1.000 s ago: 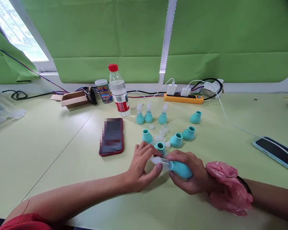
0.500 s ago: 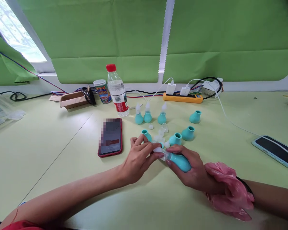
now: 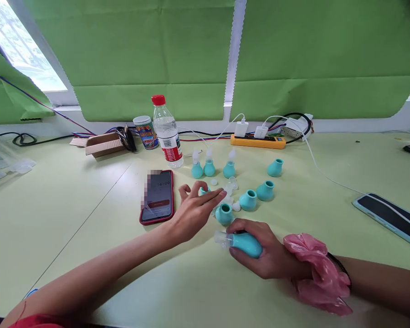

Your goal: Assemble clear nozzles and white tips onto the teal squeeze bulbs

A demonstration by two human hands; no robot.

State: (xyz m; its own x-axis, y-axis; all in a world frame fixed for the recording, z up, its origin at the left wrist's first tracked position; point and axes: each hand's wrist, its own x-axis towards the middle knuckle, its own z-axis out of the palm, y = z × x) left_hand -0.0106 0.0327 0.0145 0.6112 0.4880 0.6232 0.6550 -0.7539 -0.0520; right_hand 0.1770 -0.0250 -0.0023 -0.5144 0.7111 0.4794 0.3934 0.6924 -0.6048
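Note:
My right hand (image 3: 259, 248) is wrapped round a teal squeeze bulb (image 3: 248, 245) lying on its side, low over the table. A clear plastic collar (image 3: 222, 238) sits on its mouth, pointing left. My left hand (image 3: 194, 209) is open, fingers stretched over a cluster of small clear plastic parts (image 3: 228, 190). Just right of its fingertips stands an open-mouthed teal bulb (image 3: 224, 215); another teal bulb (image 3: 205, 190) is partly hidden behind the fingers. More open teal bulbs (image 3: 248, 200) stand to the right. Three bulbs with pointed clear tips (image 3: 209, 165) stand upright behind.
A red-cased phone (image 3: 157, 198) lies left of my left hand. Behind are a water bottle (image 3: 168, 136), a printed can (image 3: 146, 133), a cardboard box (image 3: 105, 145) and an orange power strip (image 3: 258, 141). A white cable runs to a blue-edged phone (image 3: 389, 216) at right.
My left hand has moved away from the bulb's end and its fingers have straightened. The right hand has drawn the bulb slightly left and nearer. A teal bulb hidden before now shows.

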